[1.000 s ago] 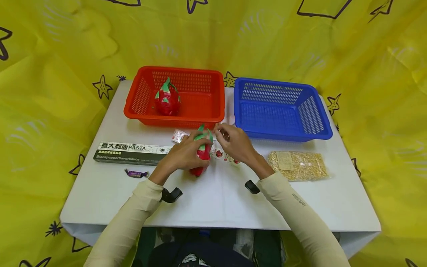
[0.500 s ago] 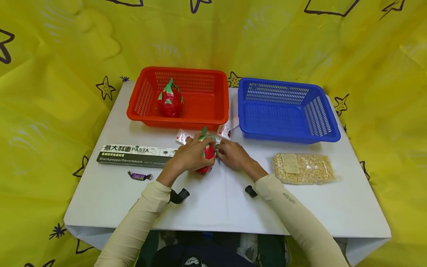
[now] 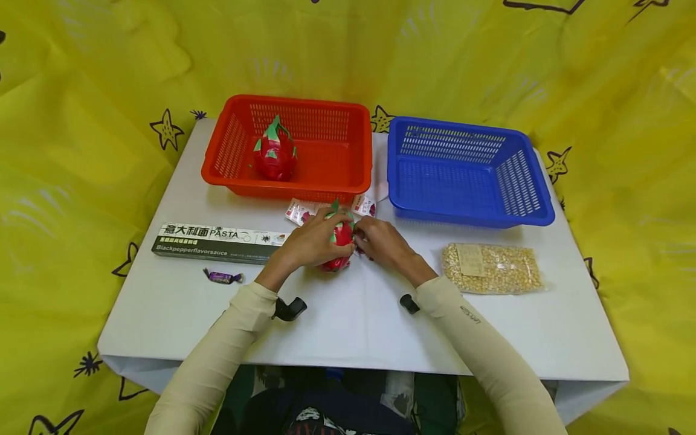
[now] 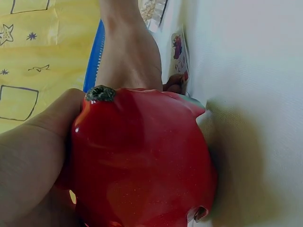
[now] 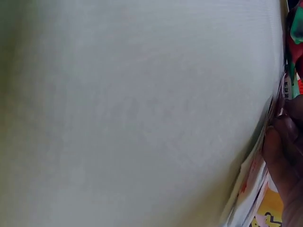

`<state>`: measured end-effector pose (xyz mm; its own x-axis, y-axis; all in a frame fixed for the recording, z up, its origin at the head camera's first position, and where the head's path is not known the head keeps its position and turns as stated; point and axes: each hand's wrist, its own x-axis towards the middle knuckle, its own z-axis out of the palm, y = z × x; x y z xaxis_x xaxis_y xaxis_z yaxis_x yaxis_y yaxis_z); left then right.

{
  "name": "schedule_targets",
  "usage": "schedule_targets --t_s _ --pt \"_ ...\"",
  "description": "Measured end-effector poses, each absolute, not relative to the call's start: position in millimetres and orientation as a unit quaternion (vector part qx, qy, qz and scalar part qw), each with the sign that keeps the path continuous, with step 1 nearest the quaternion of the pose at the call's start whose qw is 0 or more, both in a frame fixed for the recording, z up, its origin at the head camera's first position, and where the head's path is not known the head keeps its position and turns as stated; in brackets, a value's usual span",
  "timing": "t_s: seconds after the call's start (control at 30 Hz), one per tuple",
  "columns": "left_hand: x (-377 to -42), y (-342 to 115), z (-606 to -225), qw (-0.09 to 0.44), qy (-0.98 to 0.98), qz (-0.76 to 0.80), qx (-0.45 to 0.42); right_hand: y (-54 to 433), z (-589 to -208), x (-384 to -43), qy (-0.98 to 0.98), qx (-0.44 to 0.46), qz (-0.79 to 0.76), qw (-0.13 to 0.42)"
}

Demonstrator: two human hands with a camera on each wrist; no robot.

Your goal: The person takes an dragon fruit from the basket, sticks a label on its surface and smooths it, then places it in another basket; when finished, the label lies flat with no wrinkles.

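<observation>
A red dragon fruit (image 3: 342, 234) with green tips is upright or slightly tilted on the white table. My left hand (image 3: 311, 243) grips it from the left, with the thumb on the near side. In the left wrist view, the fruit's smooth red skin (image 4: 142, 151) fills the middle. Close to its right side, my right hand (image 3: 383, 243) pinches the edge of a thin white printed strip (image 5: 251, 184) low by the tabletop. White pieces with red print, one at the left (image 3: 299, 211) and one at the right (image 3: 364, 206), show behind the hands. Whether they join is hidden.
Behind stand a red basket (image 3: 326, 163) holding another dragon fruit (image 3: 275, 158) and a blue basket (image 3: 443, 181). At the left lie a pasta box (image 3: 217, 243) and a purple wrapped candy (image 3: 223, 277). A bag of yellow kernels (image 3: 495, 269) lies at the right.
My right hand has come down from near the fruit's top to its right side, by the table. Its fingers now cover where the strip showed. My left hand still grips the fruit.
</observation>
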<state>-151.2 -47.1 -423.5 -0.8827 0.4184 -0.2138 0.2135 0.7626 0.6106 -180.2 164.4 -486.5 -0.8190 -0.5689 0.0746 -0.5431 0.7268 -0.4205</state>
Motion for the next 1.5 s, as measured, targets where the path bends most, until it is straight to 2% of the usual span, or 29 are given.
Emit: schedule_targets --t_s 0.13,0.3,0.43,0.63,0.93,1.23,1.5 --pt "-153.3 -44.6 -424.0 0.177 0.916 0.313 0.175 168.0 -482.5 -176.6 0.931 -0.283 -0.228 0.042" --pt "-153.2 -43.6 -425.3 0.174 0.917 0.316 0.172 175.9 -474.5 -169.4 0.911 -0.232 -0.337 0.050" --pt "-152.8 -44.0 -425.2 0.163 0.919 0.314 0.171 181.0 -461.3 -162.0 0.877 -0.188 -0.442 0.004" --pt "-153.5 -43.9 -427.1 0.165 0.915 0.326 0.170 186.9 -435.3 -152.0 0.847 -0.154 -0.507 -0.056" --pt "-145.4 -63.1 -421.1 0.190 0.891 0.365 0.190 175.9 -433.7 -131.4 0.789 -0.131 -0.600 0.017" --pt "-143.1 -66.3 -411.7 0.181 0.890 0.369 0.199 165.1 -445.6 -127.0 0.767 -0.127 -0.629 0.026" --pt "-146.4 -65.9 -411.7 0.181 0.882 0.385 0.203 156.1 -454.1 -131.6 0.788 -0.138 -0.600 -0.002"
